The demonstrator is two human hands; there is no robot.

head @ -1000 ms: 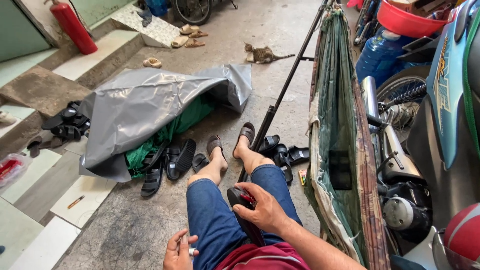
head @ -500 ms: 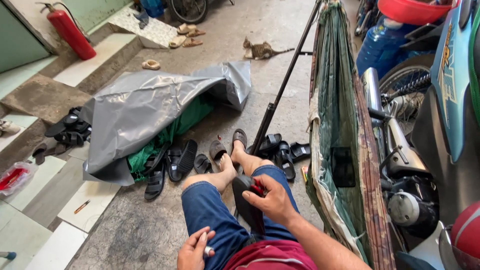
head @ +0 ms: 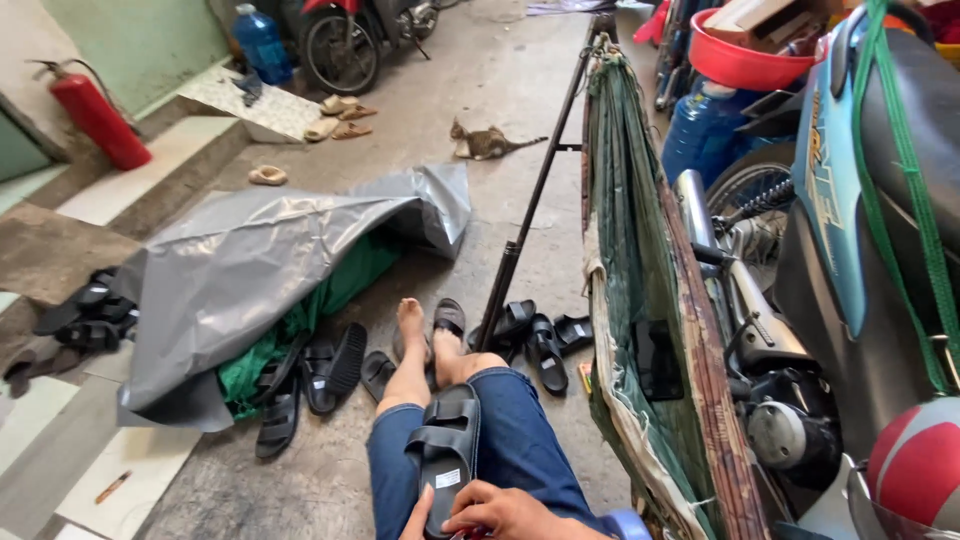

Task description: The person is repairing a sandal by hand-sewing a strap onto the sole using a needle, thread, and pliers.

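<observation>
On the concrete floor [head: 470,150] ahead of the seated person lie scattered black sandals [head: 335,368], some beside the bare feet [head: 412,325] and others near the foot of a slanted black metal pole [head: 530,215]. A grey tarpaulin [head: 260,265] covers a green cloth [head: 330,300] to the left, with more dark sandals [head: 85,315] heaped on the step beyond it. A red fire extinguisher [head: 100,120] leans at the wall, a cat [head: 485,142] lies farther off, and a parked motorbike [head: 350,35] stands at the back. To the right, a green net hammock [head: 640,260] hangs close against a blue scooter [head: 830,200]; a dark flat object [head: 657,360] rests in the hammock's netting. A red basin [head: 745,60] sits above a blue water jug [head: 700,130], its contents not discernible. A black slide sandal [head: 445,455] lies along the person's thigh, sole down on blue denim shorts [head: 520,450], long axis running away from the viewer, its toe end pointing toward the feet. Right hand [head: 510,512] closes its grip on the sandal's heel end; left hand [head: 420,522] touches the same end, only its fingertips visible at the frame edge, its grip cannot be told.
</observation>
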